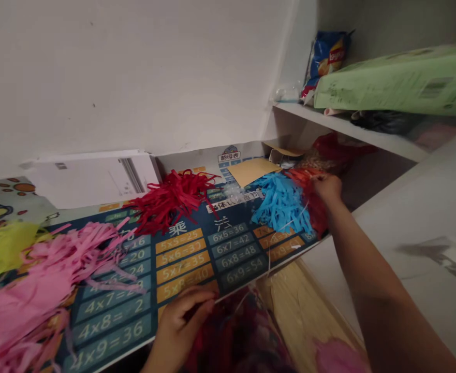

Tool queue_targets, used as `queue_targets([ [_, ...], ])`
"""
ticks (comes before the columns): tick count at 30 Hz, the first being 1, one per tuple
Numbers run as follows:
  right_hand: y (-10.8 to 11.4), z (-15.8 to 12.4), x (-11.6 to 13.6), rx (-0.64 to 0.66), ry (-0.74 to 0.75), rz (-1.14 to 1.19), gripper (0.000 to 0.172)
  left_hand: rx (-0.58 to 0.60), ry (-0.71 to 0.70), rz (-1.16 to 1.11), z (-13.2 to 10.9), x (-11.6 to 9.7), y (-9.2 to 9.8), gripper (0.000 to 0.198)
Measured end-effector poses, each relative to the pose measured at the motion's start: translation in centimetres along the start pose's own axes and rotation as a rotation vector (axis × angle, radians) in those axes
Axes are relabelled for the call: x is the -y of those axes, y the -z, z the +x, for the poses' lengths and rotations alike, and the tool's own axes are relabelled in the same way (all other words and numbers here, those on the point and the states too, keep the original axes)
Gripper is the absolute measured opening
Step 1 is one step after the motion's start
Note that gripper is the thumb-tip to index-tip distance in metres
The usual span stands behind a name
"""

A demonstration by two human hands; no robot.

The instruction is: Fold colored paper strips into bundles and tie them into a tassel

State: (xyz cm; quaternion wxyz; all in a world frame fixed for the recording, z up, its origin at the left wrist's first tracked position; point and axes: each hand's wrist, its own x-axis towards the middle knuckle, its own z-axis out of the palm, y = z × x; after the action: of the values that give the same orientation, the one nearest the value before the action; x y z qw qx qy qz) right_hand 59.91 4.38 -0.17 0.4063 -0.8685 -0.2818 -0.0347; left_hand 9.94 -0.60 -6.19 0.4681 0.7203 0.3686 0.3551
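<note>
My right hand [328, 189] reaches to the far right of the table, its fingers pinched beside an orange-red paper tassel [303, 177]. A thin white string [269, 254] runs down from those fingers over the table edge. Just left of that hand lies a blue tassel [280, 202]. My left hand [185, 318] is at the near edge, thumb and forefinger pressed together; what is between them is too small to make out. A dark red tassel [173, 197] lies in the middle, with a pink tassel [57, 259] and a yellow one [6, 251] at left.
A printed multiplication chart [189, 259] covers the table. A white box [96, 178] stands against the wall, and a tan card [253, 171] lies at the back. The right shelf [328, 122] overhangs a red bag [331, 150], holding a green package [398, 83] and a chip bag [326, 57].
</note>
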Motion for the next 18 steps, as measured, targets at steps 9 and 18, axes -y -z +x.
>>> queue_targets([
  [9, 1.0, -20.8, 6.6, 0.446, 0.316, 0.341, 0.027, -0.307, 0.617, -0.881, -1.1, -0.5, -0.2, 0.049],
  [18, -2.5, -35.9, 9.6, 0.923, 0.484, 0.473, 0.024, -0.380, 0.610, -1.065, -2.2, 0.0, 0.9, 0.048],
])
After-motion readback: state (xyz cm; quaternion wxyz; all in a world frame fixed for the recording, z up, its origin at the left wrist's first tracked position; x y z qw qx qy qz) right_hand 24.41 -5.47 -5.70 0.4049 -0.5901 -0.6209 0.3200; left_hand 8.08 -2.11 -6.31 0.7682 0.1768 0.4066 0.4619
